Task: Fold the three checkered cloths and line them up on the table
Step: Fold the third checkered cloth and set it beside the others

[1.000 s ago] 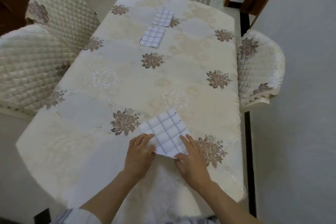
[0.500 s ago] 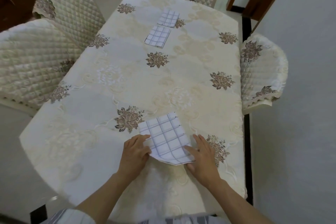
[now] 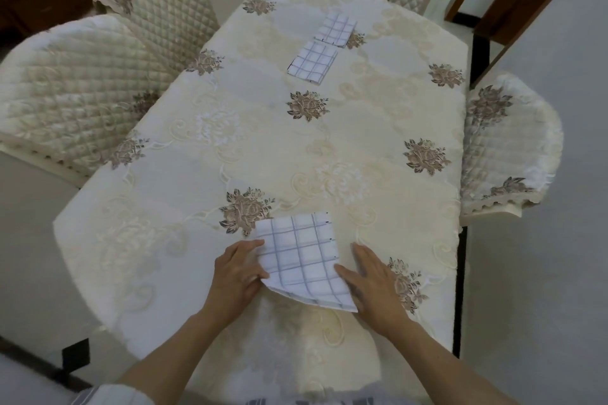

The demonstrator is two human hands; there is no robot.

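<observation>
L hand grip pinches near checkered cloth; R hand flat, open on it. 2 folded cloths at far end of surface.

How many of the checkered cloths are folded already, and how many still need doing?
Two look done: the far folded cloth and the second folded cloth lie in a row at the far end of the table. The third cloth is in hand near the front edge, the left hand gripping one side and the right hand flat beside it. Left: finish folding it and place it in line.
</observation>
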